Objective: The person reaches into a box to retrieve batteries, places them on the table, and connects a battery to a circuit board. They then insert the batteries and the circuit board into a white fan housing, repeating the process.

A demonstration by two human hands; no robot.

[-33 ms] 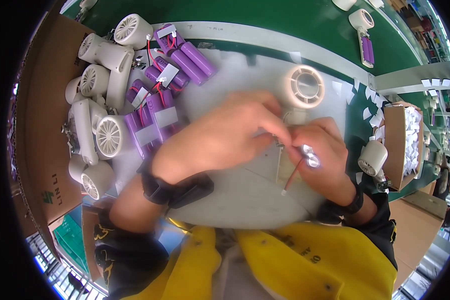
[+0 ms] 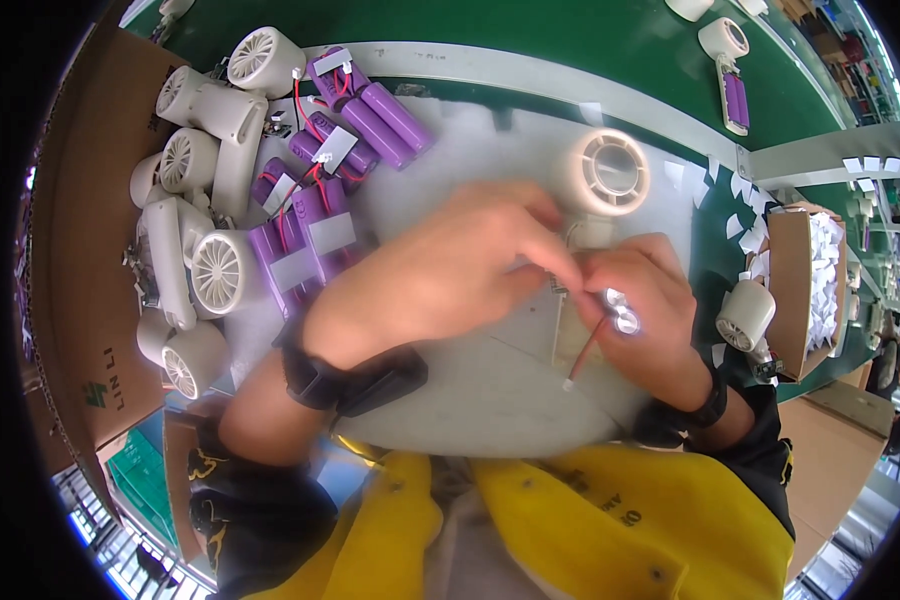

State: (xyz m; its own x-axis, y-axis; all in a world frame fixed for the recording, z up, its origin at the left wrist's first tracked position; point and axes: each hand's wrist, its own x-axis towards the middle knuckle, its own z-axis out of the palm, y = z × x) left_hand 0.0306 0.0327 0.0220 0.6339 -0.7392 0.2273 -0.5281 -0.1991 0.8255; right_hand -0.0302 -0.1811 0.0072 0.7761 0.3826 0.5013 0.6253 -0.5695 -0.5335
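My left hand (image 2: 440,270) reaches across from the left, its fingers bent and their tips meeting my right hand's; whatever they pinch is hidden. My right hand (image 2: 642,305) is closed round a battery pack, of which the shiny silver cell ends (image 2: 622,314) show beside the palm. From it a thin dark-red wire (image 2: 587,353) hangs down to a small white plug. Just beyond both hands lies a white handheld fan (image 2: 607,175) with its round head away from me; its open handle (image 2: 575,335) runs under my right hand, partly hidden.
Purple battery packs (image 2: 380,125) with wires and white stickers lie left on the pale mat (image 2: 470,385). White fan bodies (image 2: 220,272) are heaped beside a cardboard box (image 2: 100,260). At right stand another fan (image 2: 745,315) and a box of white paper pieces (image 2: 790,290). A metal rail (image 2: 530,75) crosses behind.
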